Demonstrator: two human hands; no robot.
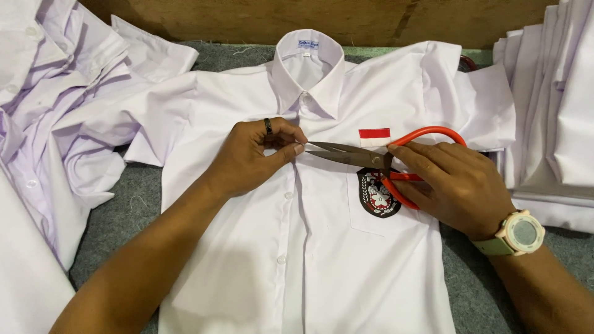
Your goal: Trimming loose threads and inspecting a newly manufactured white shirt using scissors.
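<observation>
So there's a white shirt (pixel 309 247) lying flat and buttoned on the grey worktop (pixel 117 216). The left hand (pixel 250 158) pinches the placket just below the collar, grip closed on the fabric. The right hand (pixel 455 182) grips red-handled scissors (pixel 383 158), blades closed, tips touching the left fingers. Further back, rumpled shirts (pixel 55 105) left, a folded stack (pixel 550 105) right.

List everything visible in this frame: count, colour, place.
shirt: 1, white, flat at centre, buttoned
flag patch: 1, red-white, above chest pocket
crest: 1, black, on pocket
scissors: 1, red handles, tips at placket
loose shirts: heap, white, left
folded shirts: stack, white, right
mat: 1, grey, underneath
ring: 1, black, left hand
watch: 1, pale green, right wrist
left hand: pinching at placket
right hand: holding scissors
</observation>
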